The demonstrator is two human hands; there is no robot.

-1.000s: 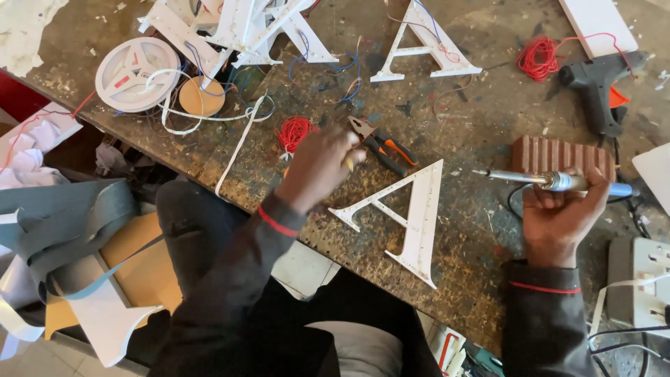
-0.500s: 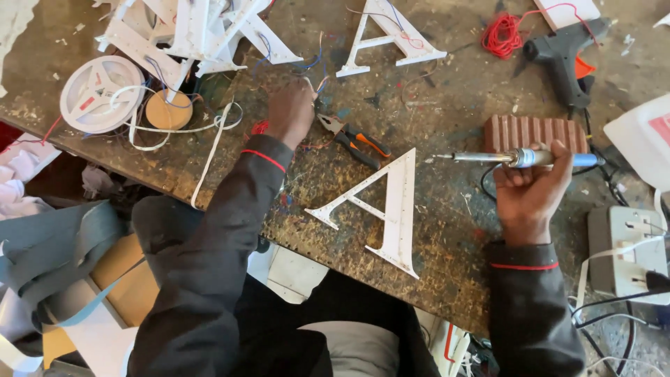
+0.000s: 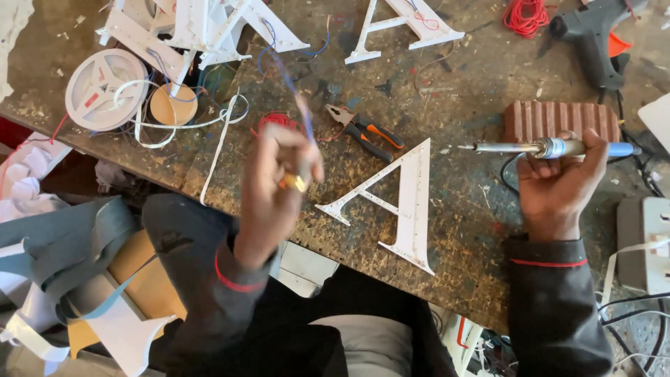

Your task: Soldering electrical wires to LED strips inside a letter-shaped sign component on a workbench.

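Observation:
My left hand (image 3: 279, 178) is raised over the workbench's near edge, blurred, pinching a thin blue wire (image 3: 289, 87) that runs up toward the pile of white letter shapes (image 3: 202, 28). My right hand (image 3: 558, 185) grips a soldering iron (image 3: 537, 148) with a blue handle, its metal tip pointing left above the bench. A white letter-A shell (image 3: 401, 206) lies flat between the two hands. Orange-handled pliers (image 3: 366, 132) rest beside a small coil of red wire (image 3: 273, 121) just past my left hand.
A reddish ribbed block (image 3: 562, 119), a black glue gun (image 3: 593, 31), another red wire coil (image 3: 527, 14) and a second white letter (image 3: 401, 24) sit at the back. A white strip reel (image 3: 105, 87) and tape roll (image 3: 171, 105) are left. A power strip (image 3: 642, 241) is right.
My left hand has come back from the bench's far side toward me, drawing the blue wire with it. My right hand keeps the soldering iron almost where it was.

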